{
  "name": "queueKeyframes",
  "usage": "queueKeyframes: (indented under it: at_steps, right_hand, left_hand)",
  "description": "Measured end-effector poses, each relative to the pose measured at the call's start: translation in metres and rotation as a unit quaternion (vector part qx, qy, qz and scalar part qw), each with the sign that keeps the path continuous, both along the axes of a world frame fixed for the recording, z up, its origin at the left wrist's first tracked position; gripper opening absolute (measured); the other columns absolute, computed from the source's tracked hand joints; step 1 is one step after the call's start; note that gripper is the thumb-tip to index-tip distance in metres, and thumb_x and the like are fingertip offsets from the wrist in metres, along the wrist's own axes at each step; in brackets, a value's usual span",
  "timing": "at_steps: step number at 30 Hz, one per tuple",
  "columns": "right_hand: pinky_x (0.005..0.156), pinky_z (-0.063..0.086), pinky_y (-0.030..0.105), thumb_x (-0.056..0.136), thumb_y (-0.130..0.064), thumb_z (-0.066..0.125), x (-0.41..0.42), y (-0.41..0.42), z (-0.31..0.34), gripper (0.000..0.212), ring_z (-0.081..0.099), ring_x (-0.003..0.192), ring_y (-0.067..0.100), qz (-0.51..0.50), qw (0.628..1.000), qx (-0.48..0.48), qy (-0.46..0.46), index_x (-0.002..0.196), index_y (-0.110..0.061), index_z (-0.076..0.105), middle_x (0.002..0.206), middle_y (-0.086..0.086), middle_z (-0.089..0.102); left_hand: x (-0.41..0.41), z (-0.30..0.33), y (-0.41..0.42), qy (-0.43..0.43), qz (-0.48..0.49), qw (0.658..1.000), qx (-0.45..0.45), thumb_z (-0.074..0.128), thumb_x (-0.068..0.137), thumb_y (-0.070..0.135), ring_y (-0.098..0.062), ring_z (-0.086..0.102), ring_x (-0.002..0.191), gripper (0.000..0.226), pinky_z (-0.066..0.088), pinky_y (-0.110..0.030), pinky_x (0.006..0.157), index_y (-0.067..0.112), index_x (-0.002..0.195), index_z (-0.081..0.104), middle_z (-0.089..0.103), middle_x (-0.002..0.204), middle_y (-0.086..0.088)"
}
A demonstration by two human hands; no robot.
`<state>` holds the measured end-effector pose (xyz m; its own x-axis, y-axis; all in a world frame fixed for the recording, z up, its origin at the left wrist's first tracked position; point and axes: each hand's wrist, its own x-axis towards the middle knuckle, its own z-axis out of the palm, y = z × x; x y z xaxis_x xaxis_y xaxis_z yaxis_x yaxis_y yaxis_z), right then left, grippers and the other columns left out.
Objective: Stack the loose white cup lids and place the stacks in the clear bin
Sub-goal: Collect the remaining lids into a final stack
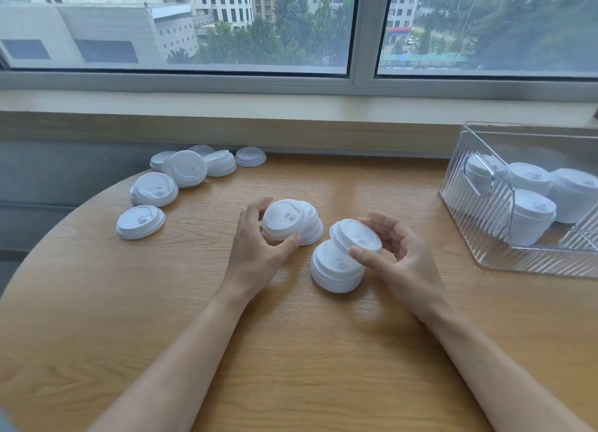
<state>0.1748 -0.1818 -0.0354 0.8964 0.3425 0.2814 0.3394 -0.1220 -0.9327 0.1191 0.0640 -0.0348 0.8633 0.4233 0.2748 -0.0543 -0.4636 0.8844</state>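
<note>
Round wooden table (291, 350) under a window (207, 24). Left hand (259, 247) curls round a short stack of lids (291, 219), thumb and fingers pinching its rim; the stack is tipped, tops facing the person and slightly left. Right hand (398, 253) pinches a single lid (356, 236), tilted, top turned up and to the left, just over a low stack (336, 270) sitting upright on the table. Loose lids (181, 179) scattered far left near the sill, most lying flat. Clear bin (485, 211) at right, several upright stacks inside.

Bare table (404, 198) lies between lid stack (336, 270) and clear bin (485, 247).
</note>
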Motion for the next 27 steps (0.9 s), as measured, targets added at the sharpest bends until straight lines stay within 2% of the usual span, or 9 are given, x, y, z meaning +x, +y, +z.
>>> queueKeyframes:
  at_steps: [4,7,10,13,17,19,22,23,27]
  right_hand:
    - [0.107,0.046,0.029,0.068,-0.048,0.088,-0.007,0.005,0.001,0.076,0.062,0.126,0.003,0.029,0.997,-0.062,-0.03,0.137,-0.031,0.059,0.13,-0.021,0.069]
    - [0.106,0.045,0.023,0.069,-0.045,0.087,-0.011,0.008,0.002,0.073,0.06,0.122,-0.003,0.035,0.992,-0.114,-0.05,0.137,-0.034,0.06,0.128,-0.028,0.067]
    - [0.1,0.044,0.013,0.068,-0.048,0.087,-0.015,0.009,0.003,0.074,0.059,0.119,-0.005,0.026,0.988,-0.137,-0.067,0.136,-0.033,0.062,0.126,-0.027,0.067]
    - [0.096,0.045,0.012,0.071,-0.041,0.094,-0.017,0.009,0.002,0.072,0.06,0.116,-0.006,0.015,0.986,-0.149,-0.074,0.135,-0.03,0.063,0.124,-0.024,0.067]
    - [0.097,0.043,0.009,0.074,-0.041,0.092,-0.019,0.011,0.0,0.069,0.057,0.12,-0.006,0.007,0.983,-0.163,-0.081,0.135,-0.03,0.063,0.128,-0.019,0.065]
    - [0.1,0.044,0.015,0.076,-0.041,0.091,-0.019,0.012,0.0,0.067,0.056,0.122,-0.005,0.011,0.982,-0.168,-0.08,0.136,-0.031,0.062,0.129,-0.019,0.064]
    - [0.107,0.049,0.032,0.079,-0.041,0.089,-0.02,0.013,0.001,0.069,0.057,0.125,0.001,0.023,0.982,-0.173,-0.073,0.14,-0.029,0.06,0.132,-0.017,0.063]
    - [0.108,0.048,0.032,0.078,-0.044,0.088,-0.021,0.013,0.002,0.07,0.056,0.126,0.0,0.025,0.982,-0.171,-0.073,0.141,-0.029,0.059,0.134,-0.017,0.062]
    - [0.113,0.036,0.015,0.075,-0.06,0.076,-0.023,0.011,0.005,0.082,0.046,0.135,-0.008,0.011,0.986,-0.144,-0.078,0.147,-0.031,0.052,0.145,-0.022,0.055]
  left_hand:
    - [0.0,0.0,0.0,-0.004,0.0,1.0,-0.012,0.09,0.079,0.027,-0.012,0.059,0.121,0.078,0.052,-0.039,0.105,0.026,0.144,0.048,0.055,0.138,0.005]
    - [0.0,0.0,0.001,-0.008,-0.001,1.0,-0.011,0.09,0.079,0.026,-0.014,0.057,0.125,0.078,0.051,-0.041,0.107,0.023,0.145,0.048,0.055,0.139,0.005]
    - [-0.001,0.0,0.0,-0.013,-0.003,1.0,-0.012,0.09,0.079,0.026,-0.014,0.056,0.127,0.078,0.05,-0.042,0.108,0.025,0.145,0.048,0.055,0.139,0.006]
    - [-0.002,0.0,-0.001,-0.016,-0.011,1.0,-0.01,0.09,0.079,0.027,-0.01,0.057,0.126,0.078,0.05,-0.041,0.108,0.027,0.144,0.048,0.056,0.136,0.011]
    - [-0.007,0.001,-0.004,-0.026,-0.033,0.999,0.026,0.093,0.075,0.034,0.004,0.054,0.127,0.078,0.046,-0.028,0.111,0.033,0.14,0.049,0.059,0.13,0.024]
    - [-0.01,0.001,-0.007,-0.036,-0.05,0.997,0.049,0.093,0.075,0.034,0.004,0.053,0.129,0.079,0.042,-0.021,0.11,0.031,0.14,0.05,0.06,0.132,0.023]
    - [-0.015,0.0,-0.01,-0.06,-0.071,0.995,0.046,0.094,0.074,0.026,-0.002,0.054,0.132,0.079,0.041,-0.02,0.111,0.027,0.141,0.051,0.061,0.136,0.02]
    - [-0.017,0.0,-0.012,-0.065,-0.078,0.994,0.042,0.094,0.074,0.024,-0.004,0.054,0.133,0.079,0.041,-0.021,0.112,0.026,0.141,0.051,0.061,0.137,0.018]
    - [-0.023,0.003,-0.02,-0.081,-0.11,0.99,0.034,0.094,0.073,0.02,-0.01,0.058,0.131,0.076,0.043,-0.023,0.11,0.022,0.137,0.053,0.062,0.135,0.014]
